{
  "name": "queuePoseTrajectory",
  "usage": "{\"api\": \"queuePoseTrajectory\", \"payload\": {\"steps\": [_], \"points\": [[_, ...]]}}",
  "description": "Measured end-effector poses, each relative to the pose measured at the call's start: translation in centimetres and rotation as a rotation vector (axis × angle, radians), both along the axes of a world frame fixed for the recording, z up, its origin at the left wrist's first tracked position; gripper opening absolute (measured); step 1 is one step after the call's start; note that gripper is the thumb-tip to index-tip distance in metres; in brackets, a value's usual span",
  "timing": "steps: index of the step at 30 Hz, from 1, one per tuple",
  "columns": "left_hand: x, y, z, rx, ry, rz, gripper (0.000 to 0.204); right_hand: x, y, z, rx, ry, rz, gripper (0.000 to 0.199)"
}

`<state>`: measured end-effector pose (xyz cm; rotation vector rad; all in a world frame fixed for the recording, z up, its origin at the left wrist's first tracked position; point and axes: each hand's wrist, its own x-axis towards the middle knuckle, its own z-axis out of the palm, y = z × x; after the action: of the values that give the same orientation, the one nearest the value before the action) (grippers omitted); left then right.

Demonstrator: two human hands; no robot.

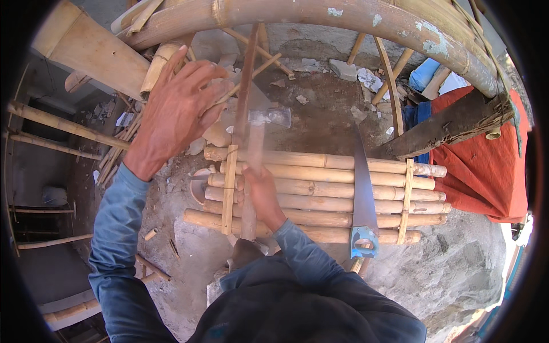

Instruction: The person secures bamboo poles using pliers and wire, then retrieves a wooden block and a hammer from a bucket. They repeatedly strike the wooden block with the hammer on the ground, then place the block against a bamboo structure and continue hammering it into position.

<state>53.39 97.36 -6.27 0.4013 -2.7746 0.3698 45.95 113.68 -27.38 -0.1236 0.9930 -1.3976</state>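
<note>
My right hand [263,191] is closed round the wooden handle of a hammer [256,143]. The hammer's head points away from me, slightly blurred, above the left part of a bamboo panel [320,188]. That panel is several round poles lying side by side, crossed by two flat slats. Raised at the upper left, my left hand [183,106] has its fingers apart. It is beside a short cut bamboo piece [159,71]; a thin stick [260,68] passes by its fingers, and I cannot tell if they touch. A handsaw [364,194] with a blue-grey handle lies across the panel's right part.
A thick bamboo pole [320,22] arches across the top. A dark timber [452,123] and a red cloth [486,166] are at the right. Thin bamboo rails [63,124] stand at the left. Rubble [343,70] litters the ground at the back.
</note>
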Motion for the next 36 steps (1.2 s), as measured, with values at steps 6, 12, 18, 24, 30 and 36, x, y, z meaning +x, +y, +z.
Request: {"api": "queuePoseTrajectory", "payload": {"steps": [6, 12, 18, 24, 30, 36], "points": [[14.7, 7.8, -13.6, 0.367, 0.418, 0.181, 0.026, 4.6, -2.9, 3.1, -0.193, 0.040, -0.480, 0.032], [39.3, 13.9, -34.3, 0.999, 0.587, 0.936, 0.020, 5.3, -4.2, 5.1, -0.172, 0.362, 0.041, 0.031], [59.7, 25.7, -49.8, 1.446, 0.188, 1.208, 0.025, 7.8, 2.6, -1.1, 0.099, 0.493, -0.206, 0.032], [68.0, 28.6, -55.1, 1.608, -0.413, 1.118, 0.020, 13.3, 8.8, -3.7, 0.360, 0.334, -0.299, 0.029], [62.2, 20.1, -60.3, 1.648, 0.467, 1.203, 0.022, 15.2, 3.6, -3.9, 0.426, 0.435, -0.128, 0.031], [50.2, 12.8, -58.9, 1.735, 0.741, 1.016, 0.028, 14.1, 3.6, -9.0, 0.395, 0.419, 0.028, 0.037]]}}
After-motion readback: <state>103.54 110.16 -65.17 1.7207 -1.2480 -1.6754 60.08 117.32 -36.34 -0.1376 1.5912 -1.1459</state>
